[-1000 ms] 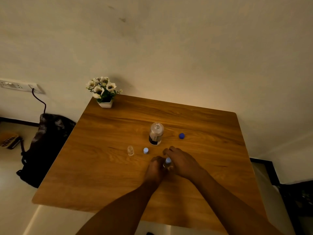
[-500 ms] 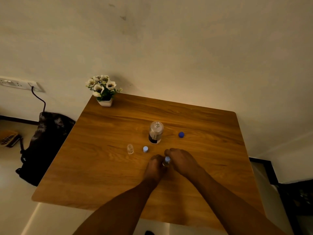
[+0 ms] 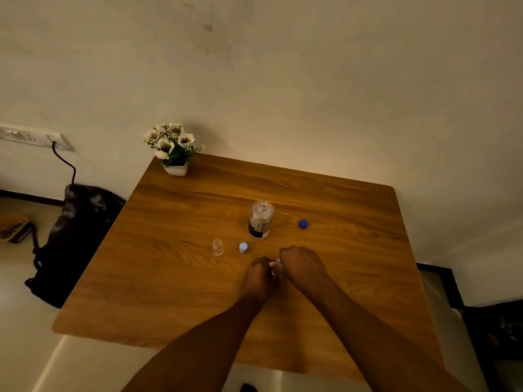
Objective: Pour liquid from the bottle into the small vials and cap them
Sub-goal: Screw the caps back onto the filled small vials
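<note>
An uncapped clear bottle (image 3: 261, 220) with a dark label stands mid-table. Its dark blue cap (image 3: 303, 223) lies to the right of it. A small empty clear vial (image 3: 217, 246) stands open to the left, and a light blue vial cap (image 3: 243, 247) lies beside it. My left hand (image 3: 259, 275) and my right hand (image 3: 303, 267) meet in front of the bottle around a second vial, almost fully hidden. My left hand grips its body; my right hand's fingers close over its light blue cap (image 3: 278, 261), of which only a sliver shows.
A wooden table (image 3: 181, 292) stands against a pale wall. A white pot of white flowers (image 3: 173, 148) sits at its far left corner. A dark bag (image 3: 76, 236) rests on the floor at the left under a wall socket with a cable.
My right hand has closed further over the vial's blue cap, hiding most of it. Both hands stay together at the same spot. Nothing else on the table has moved.
</note>
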